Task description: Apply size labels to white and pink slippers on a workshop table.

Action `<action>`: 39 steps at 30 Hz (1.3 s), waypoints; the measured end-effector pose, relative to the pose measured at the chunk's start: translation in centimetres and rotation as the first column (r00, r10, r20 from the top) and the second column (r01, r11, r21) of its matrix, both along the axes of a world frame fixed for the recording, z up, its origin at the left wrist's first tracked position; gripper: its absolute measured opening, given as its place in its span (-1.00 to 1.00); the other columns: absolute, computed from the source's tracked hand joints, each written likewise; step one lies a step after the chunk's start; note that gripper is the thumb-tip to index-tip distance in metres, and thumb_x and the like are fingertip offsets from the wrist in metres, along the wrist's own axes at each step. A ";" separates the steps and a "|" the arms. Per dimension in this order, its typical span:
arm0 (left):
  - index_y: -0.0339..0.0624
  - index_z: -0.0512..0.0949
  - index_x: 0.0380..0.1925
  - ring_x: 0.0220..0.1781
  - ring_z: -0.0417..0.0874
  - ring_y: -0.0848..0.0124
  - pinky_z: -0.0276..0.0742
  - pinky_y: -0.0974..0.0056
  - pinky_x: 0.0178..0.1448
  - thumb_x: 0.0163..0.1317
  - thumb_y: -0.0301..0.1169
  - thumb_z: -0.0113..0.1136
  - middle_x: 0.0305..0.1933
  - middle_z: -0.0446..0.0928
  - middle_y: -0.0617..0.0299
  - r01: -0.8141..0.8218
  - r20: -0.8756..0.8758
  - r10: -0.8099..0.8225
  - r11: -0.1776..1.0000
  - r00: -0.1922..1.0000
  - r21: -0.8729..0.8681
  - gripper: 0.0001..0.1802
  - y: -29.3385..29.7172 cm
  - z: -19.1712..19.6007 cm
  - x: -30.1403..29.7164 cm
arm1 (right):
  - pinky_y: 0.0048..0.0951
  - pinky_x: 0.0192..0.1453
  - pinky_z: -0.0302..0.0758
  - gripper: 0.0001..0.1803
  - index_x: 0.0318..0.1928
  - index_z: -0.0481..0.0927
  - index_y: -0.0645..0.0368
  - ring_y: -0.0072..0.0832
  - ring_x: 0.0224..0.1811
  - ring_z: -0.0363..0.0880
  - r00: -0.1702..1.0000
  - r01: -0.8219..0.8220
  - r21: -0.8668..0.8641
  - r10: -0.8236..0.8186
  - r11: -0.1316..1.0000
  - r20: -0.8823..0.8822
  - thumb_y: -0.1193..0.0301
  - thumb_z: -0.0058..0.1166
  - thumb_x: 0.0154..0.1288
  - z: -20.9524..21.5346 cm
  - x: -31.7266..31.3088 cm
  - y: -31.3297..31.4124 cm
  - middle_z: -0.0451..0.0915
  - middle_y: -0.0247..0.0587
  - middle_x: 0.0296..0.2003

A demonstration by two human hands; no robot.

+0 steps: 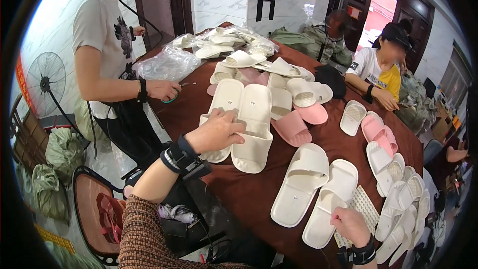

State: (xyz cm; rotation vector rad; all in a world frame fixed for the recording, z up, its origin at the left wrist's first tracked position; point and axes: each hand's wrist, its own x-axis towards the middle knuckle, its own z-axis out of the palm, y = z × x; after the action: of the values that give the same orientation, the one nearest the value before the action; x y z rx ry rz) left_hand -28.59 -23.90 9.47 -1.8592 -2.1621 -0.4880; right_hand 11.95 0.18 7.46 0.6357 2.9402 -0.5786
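My left hand grips a pair of white slide slippers near the left edge of the table, its thumb lying over a strap. A small printed round sticker shows on each insole of that pair. Another white slipper rests in front of me with a similar sticker on its insole. Beside it lies its mate, where I see no sticker. Over that mate's sole, my right hand is closed, fingers pinched together; whatever they may hold is too small to make out. A sheet of round stickers sits partly under my right hand.
Pink slippers and more white ones lie across the brown tablecloth. White slippers are heaped at the right edge. At left a person holds green-handled scissors near clear plastic bags. Another person sits at far right.
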 end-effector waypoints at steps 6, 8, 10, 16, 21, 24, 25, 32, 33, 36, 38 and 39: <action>0.00 0.61 -0.25 -0.20 0.49 0.10 0.32 0.05 0.05 0.19 -0.07 0.29 -0.26 0.44 0.08 0.040 -0.087 -0.034 0.997 0.996 0.066 -0.71 -0.8 2.2 2.6 | -0.07 -0.24 0.51 -0.91 -0.40 0.59 0.16 -0.03 -0.33 0.62 0.994 0.014 0.037 -0.009 0.999 -0.112 0.42 0.10 0.21 -0.9 0.8 -0.7 0.64 -0.02 -0.43; -0.01 0.61 -0.24 -0.19 0.49 0.11 0.32 0.06 0.04 0.19 -0.09 0.29 -0.27 0.44 0.09 0.041 -0.044 -0.038 0.998 0.998 0.057 -0.71 -1.1 2.9 3.2 | -0.07 -0.23 0.52 -0.91 -0.40 0.60 0.17 -0.03 -0.34 0.63 0.989 0.026 0.037 -0.020 0.999 -0.144 0.43 0.09 0.21 -1.4 1.3 -0.7 0.64 -0.01 -0.43; -0.02 0.62 -0.23 -0.18 0.48 0.12 0.32 0.07 0.04 0.20 -0.10 0.30 -0.27 0.43 0.10 0.048 0.003 -0.048 0.998 0.999 0.050 -0.72 -1.2 3.7 3.8 | -0.11 -0.21 0.55 -0.90 -0.34 0.64 0.19 -0.04 -0.32 0.64 0.972 0.011 0.002 -0.011 1.000 -0.235 0.46 0.09 0.23 -2.0 1.8 -0.2 0.65 0.01 -0.41; -0.09 0.66 -0.27 -0.20 0.47 0.15 0.38 0.11 -0.04 0.17 -0.26 0.38 -0.30 0.45 0.14 0.054 0.322 -0.074 0.996 0.944 0.072 -0.79 -0.1 4.6 6.6 | -0.42 -0.30 0.55 -0.85 -0.24 0.67 0.31 -0.35 -0.46 0.65 0.953 0.060 -0.193 -0.114 0.979 -0.282 0.54 0.06 0.26 -0.3 2.7 -0.2 0.65 -0.07 -0.49; -0.02 0.68 -0.29 -0.20 0.46 0.09 0.38 0.08 -0.05 0.15 -0.28 0.39 -0.29 0.47 0.13 0.154 0.409 -0.182 0.983 0.894 0.100 -0.84 2.5 4.2 10.4 | -0.47 -0.31 0.52 -0.87 -0.25 0.64 0.34 -0.49 -0.46 0.62 0.875 0.180 -0.355 -0.314 0.918 -0.368 0.52 0.09 0.30 1.6 1.8 -1.4 0.64 -0.14 -0.50; 0.03 0.68 -0.30 -0.17 0.45 0.10 0.36 0.10 0.00 0.17 -0.20 0.39 -0.28 0.46 0.19 0.229 0.404 -0.252 0.968 0.879 0.105 -0.82 4.2 3.6 12.2 | -0.45 -0.28 0.53 -0.84 -0.15 0.60 0.35 -0.50 -0.42 0.61 0.813 0.153 -0.433 -0.362 0.889 -0.456 0.53 0.13 0.29 0.7 0.9 -1.3 0.64 -0.16 -0.43; 0.04 0.68 -0.30 -0.18 0.46 0.11 0.35 0.10 0.01 0.17 -0.19 0.38 -0.28 0.47 0.20 0.249 0.393 -0.272 0.962 0.878 0.112 -0.82 4.9 3.4 12.8 | -0.47 -0.26 0.54 -0.80 -0.09 0.57 0.35 -0.53 -0.39 0.59 0.763 0.130 -0.515 -0.417 0.847 -0.494 0.55 0.15 0.28 0.2 0.5 -1.1 0.64 -0.21 -0.39; -0.01 0.63 -0.20 -0.16 0.52 0.20 0.31 0.12 0.04 0.20 -0.19 0.33 -0.27 0.49 0.18 0.311 0.244 -0.338 0.940 0.909 0.142 -0.76 8.6 3.1 16.7 | -0.39 0.23 0.46 -0.06 0.48 -0.03 0.33 -0.41 0.20 0.47 0.729 -0.264 -0.756 -0.389 0.600 -0.563 0.54 0.28 0.21 0.3 -1.1 -2.9 0.45 -0.07 0.17; 0.01 0.61 -0.15 -0.16 0.52 0.19 0.31 0.11 0.04 0.20 -0.18 0.33 -0.27 0.48 0.17 0.319 0.235 -0.345 0.937 0.909 0.142 -0.73 9.1 3.1 17.0 | -0.36 0.26 0.45 -0.06 0.47 -0.03 0.35 -0.38 0.24 0.45 0.696 -0.215 -0.720 -0.414 0.659 -0.587 0.56 0.26 0.20 0.2 -1.0 -2.8 0.44 -0.06 0.18; -0.08 0.50 -0.05 -0.14 0.53 0.13 0.30 0.10 0.04 0.21 -0.24 0.32 -0.24 0.49 0.13 0.334 0.199 -0.369 0.923 0.908 0.189 -0.64 9.3 1.5 16.1 | -0.38 0.27 0.43 -0.17 0.43 0.09 0.40 -0.41 0.24 0.43 0.619 -0.190 -0.645 -0.419 0.740 -0.664 0.57 0.21 0.21 2.0 -0.7 -1.6 0.45 -0.05 0.19; -0.19 0.43 -0.05 -0.10 0.54 0.13 0.28 0.10 0.04 0.20 -0.32 0.30 -0.21 0.50 0.12 0.375 0.197 -0.393 0.919 0.898 0.125 -0.63 8.6 1.0 15.7 | -0.44 0.22 0.45 -0.41 0.32 0.34 0.40 -0.47 0.15 0.51 0.539 -0.094 -0.581 -0.450 0.808 -0.712 0.56 0.13 0.28 3.3 0.2 -1.3 0.54 -0.08 0.14; -0.19 0.43 -0.05 -0.10 0.54 0.13 0.28 0.10 0.04 0.20 -0.32 0.30 -0.21 0.50 0.12 0.390 0.211 -0.408 0.912 0.888 0.124 -0.63 8.5 1.2 15.7 | -0.44 0.22 0.45 -0.41 0.32 0.34 0.40 -0.47 0.15 0.51 0.539 -0.071 -0.588 -0.465 0.806 -0.702 0.56 0.13 0.28 3.6 0.7 -0.7 0.54 -0.08 0.14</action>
State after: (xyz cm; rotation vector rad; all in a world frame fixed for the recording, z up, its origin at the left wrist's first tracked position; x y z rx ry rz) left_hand -12.89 -15.41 10.66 -2.3122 -1.8465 -0.9018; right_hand 12.61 -0.50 11.02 0.7885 3.1003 -2.2535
